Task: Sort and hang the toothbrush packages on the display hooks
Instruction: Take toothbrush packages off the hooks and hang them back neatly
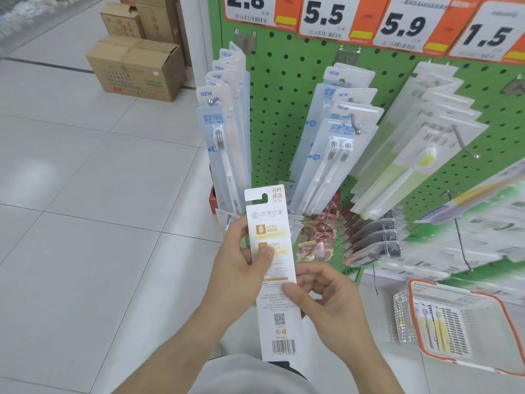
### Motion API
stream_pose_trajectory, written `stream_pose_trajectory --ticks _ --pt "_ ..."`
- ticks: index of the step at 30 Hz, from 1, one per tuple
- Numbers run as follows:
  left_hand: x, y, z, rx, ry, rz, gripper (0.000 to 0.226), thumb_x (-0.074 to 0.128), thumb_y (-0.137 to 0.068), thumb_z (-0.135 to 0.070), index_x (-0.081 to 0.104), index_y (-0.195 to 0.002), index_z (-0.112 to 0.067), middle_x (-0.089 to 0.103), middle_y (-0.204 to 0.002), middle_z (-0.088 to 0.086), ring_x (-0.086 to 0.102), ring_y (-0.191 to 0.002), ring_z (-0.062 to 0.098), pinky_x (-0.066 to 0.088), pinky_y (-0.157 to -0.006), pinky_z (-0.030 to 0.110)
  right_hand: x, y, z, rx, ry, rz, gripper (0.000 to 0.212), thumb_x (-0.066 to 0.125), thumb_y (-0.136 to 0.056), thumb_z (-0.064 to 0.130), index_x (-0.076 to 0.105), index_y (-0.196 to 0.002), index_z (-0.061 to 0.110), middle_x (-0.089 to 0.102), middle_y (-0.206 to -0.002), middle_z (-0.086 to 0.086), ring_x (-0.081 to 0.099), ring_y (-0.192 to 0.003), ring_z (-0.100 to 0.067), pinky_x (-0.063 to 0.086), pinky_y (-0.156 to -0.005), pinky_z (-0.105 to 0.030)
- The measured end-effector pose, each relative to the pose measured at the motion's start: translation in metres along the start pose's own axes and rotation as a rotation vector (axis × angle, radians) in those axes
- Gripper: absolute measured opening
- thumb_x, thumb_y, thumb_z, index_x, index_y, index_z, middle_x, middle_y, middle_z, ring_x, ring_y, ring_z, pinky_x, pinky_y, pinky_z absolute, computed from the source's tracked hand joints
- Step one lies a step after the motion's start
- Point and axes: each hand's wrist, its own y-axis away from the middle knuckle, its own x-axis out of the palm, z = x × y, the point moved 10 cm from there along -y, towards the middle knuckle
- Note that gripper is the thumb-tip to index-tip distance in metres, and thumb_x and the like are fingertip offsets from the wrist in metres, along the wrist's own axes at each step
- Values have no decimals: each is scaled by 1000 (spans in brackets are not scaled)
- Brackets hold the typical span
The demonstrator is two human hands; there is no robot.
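Four large black numbers are being shown on the white-and-orange price cards along the top of the green pegboard: "2.8" on the first price card [250, 7], "5.5" on the second price card [324, 15], "5.9" on the third price card [404, 25], and "1.5" on the fourth price card [487, 38]. The blue word "NEW" is being displayed on the header of the front clear blister toothbrush package on the left hook [216, 132] and on the clear twin-toothbrush package on the middle hook [333, 149]. On the white card-backed package being held [272, 237], a QR code and a barcode are being shown, but the small print is too fine to be read.
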Motion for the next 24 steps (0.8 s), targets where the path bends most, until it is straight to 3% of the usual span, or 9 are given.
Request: stream_pose_trajectory --ticks 6,9,11,15,20,24 --pt "-13 -12 -10 37 50 -117 24 72 -91 -11 63 -113 -19 77 -104 -3 75 -88 23 62 -72 33 6 0 -5 33 -85 60 21 82 -73 14 75 -91 22 72 -83 -16 62 -73 -28 50 -50 -29" --pt "-16 -15 -9 30 69 -175 21 72 -91 -16 62 -110 -19 77 -101 -1 75 -88 25 62 -73 39 5 -1 -5 49 -78 30 24 82 -73 18 76 -95 22 73 -88 -14 62 -79 -25 53 -59 -31" --pt "-18 -16 -7 11 105 -201 20 72 -92 -18 62 -109 -21 77 -98 0 75 -87 22 62 -73 38 5 -2 -4 49 -70 27 30 83 -73 18 75 -101 21 75 -94 -11 65 -86 -25 57 -70 -38" --pt "-21 -18 -5 -6 164 -213 22 71 -92 -19 61 -111 -18 78 -98 0 76 -82 18 61 -70 32 13 1 -8 92 -78 101 31 83 -74 16 75 -104 19 76 -108 -13 68 -98 -44 56 -84 -58" --pt "-18 -18 -9 18 157 -168 26 70 -93 -17 61 -117 -15 77 -102 1 76 -82 20 62 -71 34 15 3 -8 126 -115 105 38 89 -69 24 75 -103 17 74 -108 -18 70 -95 -40 58 -84 -53" --pt "-23 -17 -7 23 216 -218 26 73 -91 -15 61 -114 -15 78 -101 0 76 -82 19 61 -68 29 20 5 -11 176 -19 183 52 88 -73 5 67 -120 14 75 -112 -12 73 -97 -36 60 -83 -47"
